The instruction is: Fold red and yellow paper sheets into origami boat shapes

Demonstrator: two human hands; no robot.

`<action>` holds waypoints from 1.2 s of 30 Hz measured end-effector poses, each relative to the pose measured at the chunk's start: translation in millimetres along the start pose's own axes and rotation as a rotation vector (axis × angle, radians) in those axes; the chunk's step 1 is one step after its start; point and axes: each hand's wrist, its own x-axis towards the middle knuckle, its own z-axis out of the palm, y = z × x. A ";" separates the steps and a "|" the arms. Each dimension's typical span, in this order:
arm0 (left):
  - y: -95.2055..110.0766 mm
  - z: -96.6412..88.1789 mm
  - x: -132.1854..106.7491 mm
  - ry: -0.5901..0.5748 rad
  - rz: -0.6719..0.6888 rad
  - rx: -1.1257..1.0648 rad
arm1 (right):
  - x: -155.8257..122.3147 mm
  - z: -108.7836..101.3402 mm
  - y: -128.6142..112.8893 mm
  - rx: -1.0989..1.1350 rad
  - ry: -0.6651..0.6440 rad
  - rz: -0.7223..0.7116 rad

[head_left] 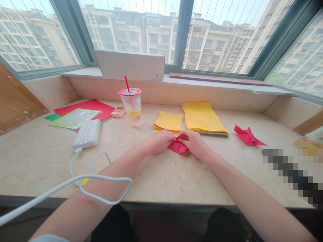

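Observation:
A small folded red paper piece (178, 147) lies on the marble counter (161, 174) in the middle. My left hand (158, 141) is closed on its left side, fingers pressed against the paper. My right hand (194, 143) pinches its upper right part, fingers curled over the fold. Both hands touch each other above the piece, and much of it is hidden under them. Just behind the hands lie a small stack of orange-yellow paper squares (169, 121) and a larger yellow paper stack (202, 118).
A finished red paper shape (247, 136) lies to the right. A plastic cup with a red straw (131, 106), a white power bank (87, 133) with its white cable (101, 178), and red and green sheets (80, 114) are on the left. A white box (130, 65) stands on the windowsill.

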 end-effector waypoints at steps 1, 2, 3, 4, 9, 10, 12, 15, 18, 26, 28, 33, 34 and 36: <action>-0.7 1.6 0.9 -0.004 -0.029 0.024 | 0.1 0.6 0.5 0.013 0.005 -0.005; -1.6 3.1 1.7 -0.006 -0.050 0.046 | 0.1 1.0 0.9 0.027 0.009 -0.011; -2.6 4.5 2.4 0.003 -0.067 0.062 | 0.1 1.3 1.2 0.042 0.011 -0.018; -3.6 5.5 2.9 0.019 -0.077 0.070 | 0.0 1.3 1.3 0.056 0.011 -0.026; -7.2 7.0 4.0 0.049 -0.030 0.098 | 0.1 -1.3 0.7 0.097 0.009 -0.080; -7.4 6.8 3.9 0.044 -0.015 0.111 | 0.4 -2.2 0.9 0.102 0.010 -0.088; -7.0 5.9 3.4 0.043 -0.012 0.148 | 1.1 -4.0 1.8 0.103 0.017 -0.097; -4.3 3.1 2.2 0.064 -0.051 0.209 | 2.1 -6.1 3.2 0.095 0.024 -0.117; -0.1 -0.9 1.6 0.049 -0.057 0.224 | 2.1 -6.5 3.9 0.095 -0.003 -0.146; 6.4 -3.2 0.8 0.082 -0.099 0.032 | 1.3 -6.2 6.7 0.126 -0.002 -0.132; 7.7 -3.9 -0.5 0.091 -0.110 -0.017 | 1.6 -7.4 6.4 0.131 0.004 -0.140; 7.6 -4.5 -2.0 0.108 -0.124 -0.069 | 1.7 -8.9 2.8 0.155 0.018 -0.153; 7.3 -4.0 -1.8 0.112 -0.124 -0.074 | 1.6 -8.8 2.0 0.169 0.025 -0.148; 7.2 -3.0 -1.2 0.123 -0.121 -0.095 | 1.7 -8.5 0.6 0.210 0.042 -0.122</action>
